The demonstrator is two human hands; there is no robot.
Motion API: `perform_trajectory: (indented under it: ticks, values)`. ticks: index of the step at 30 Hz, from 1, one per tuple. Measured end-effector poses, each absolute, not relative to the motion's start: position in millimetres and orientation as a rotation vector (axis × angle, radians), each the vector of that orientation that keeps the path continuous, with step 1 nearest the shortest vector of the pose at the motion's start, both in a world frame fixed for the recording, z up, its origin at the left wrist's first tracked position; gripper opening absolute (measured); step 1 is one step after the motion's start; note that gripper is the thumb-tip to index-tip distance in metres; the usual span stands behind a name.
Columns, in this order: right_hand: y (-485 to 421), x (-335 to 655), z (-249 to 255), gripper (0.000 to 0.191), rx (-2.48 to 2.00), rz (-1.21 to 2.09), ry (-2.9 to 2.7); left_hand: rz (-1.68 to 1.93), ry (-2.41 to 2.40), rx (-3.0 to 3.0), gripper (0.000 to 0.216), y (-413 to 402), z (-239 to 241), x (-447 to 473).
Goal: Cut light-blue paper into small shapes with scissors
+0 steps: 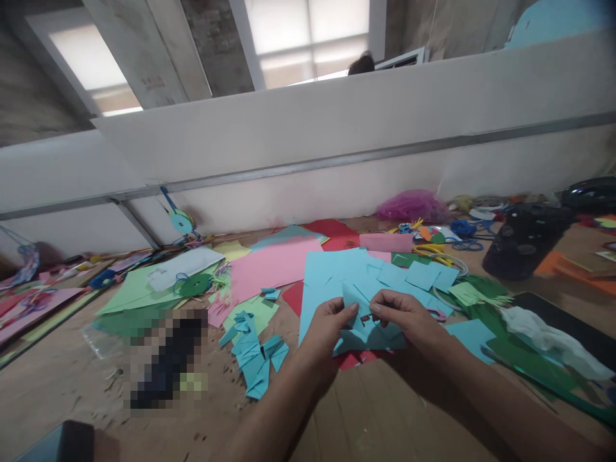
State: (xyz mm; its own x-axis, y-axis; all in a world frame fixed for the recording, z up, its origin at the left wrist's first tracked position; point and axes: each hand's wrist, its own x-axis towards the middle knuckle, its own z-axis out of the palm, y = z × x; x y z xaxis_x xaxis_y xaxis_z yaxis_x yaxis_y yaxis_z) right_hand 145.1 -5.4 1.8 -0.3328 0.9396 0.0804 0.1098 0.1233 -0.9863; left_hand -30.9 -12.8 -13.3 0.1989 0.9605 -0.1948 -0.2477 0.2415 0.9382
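Observation:
My left hand (328,326) pinches a small folded piece of light blue paper (353,296) between thumb and fingers. Opposite it, my right hand (403,316) is closed at the fingertips on the same paper's other side. Beneath both hands lie light blue sheets (321,276), with cut blue squares (423,273) fanned out at the right. A red sheet (359,359) shows under their near edge. Left of my forearm rests a loose pile of folded blue paper pieces (253,356). The fingers partly cover the held piece, so its exact folds are hard to make out.
A pink sheet (269,266) and green sheets (139,292) spread across the back and left. At the right stand a black cup-like container (524,240) and a crumpled white cloth or tissue (553,340). A white partition (308,135) borders the table. Someone's head (362,63) shows behind it.

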Motion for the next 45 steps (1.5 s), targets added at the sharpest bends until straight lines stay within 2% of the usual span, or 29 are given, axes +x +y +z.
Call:
perform_trajectory:
  ticks: [7, 12, 16, 24, 33, 40, 45]
  values:
    - [-7, 146, 4, 0.031, -1.030, 1.304, -1.623, 1.042, 0.945, 0.876, 0.037, -10, -18, -33]
    - [-8, 145, 1, 0.023, -1.108, 1.113, -1.737, 1.018, 0.995, 0.868, 0.032, -10, -20, -34]
    - [-8, 145, -1, 0.023, -1.142, 1.019, -1.799, 1.012, 0.977, 0.909, 0.030, -15, -13, -31]
    - [-8, 145, -3, 0.025, -1.165, 1.080, -1.776, 1.044, 1.041, 1.056, 0.030, -17, -1, -30]
    - [-8, 143, -4, 0.029, -1.165, 1.134, -1.723, 1.026, 1.051, 1.166, 0.031, -12, -13, -32]
    - [-5, 144, -10, 0.026, -1.169, 1.076, -1.708, 1.014, 1.105, 1.125, 0.039, -11, -12, -34]
    - [-5, 142, -10, 0.020, -0.992, 1.227, -1.546, 1.000, 1.109, 1.047, 0.036, -13, -10, -33]
